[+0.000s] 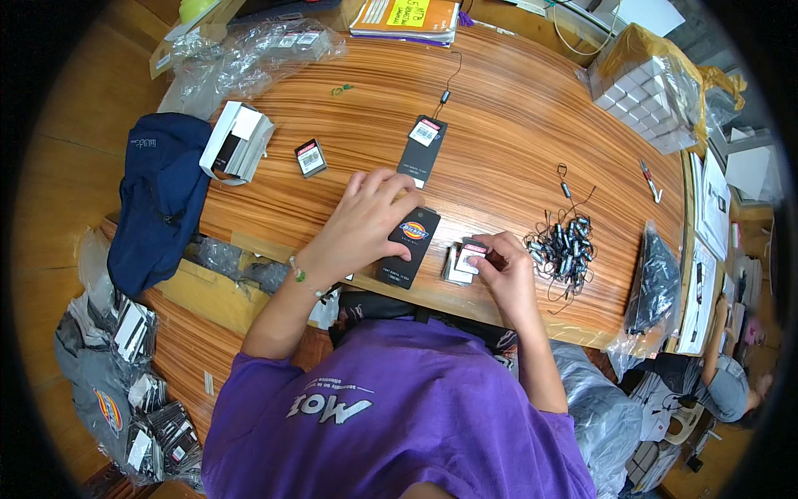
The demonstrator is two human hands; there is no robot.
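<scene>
My left hand (371,218) lies over a black hang tag (416,258) with a coloured oval logo near the table's front edge. Its fingers are spread, and the thumb rests on the tag's face. Just beyond the fingertips lies another black hang tag (422,156) with a white sticker and a dark looped string (450,79). My right hand (507,270) pinches a small card with a white label (472,250) between thumb and fingers. That card is held over a small stack of similar cards (454,273), partly hidden by it.
Dark strings with small toggles (566,249) lie heaped at right, near a pen (651,180) and a plastic bag (652,287). A small labelled stack (310,158), a box of cards (238,143) and a navy pouch (158,200) are left. Wrapped white boxes (644,96) stand far right.
</scene>
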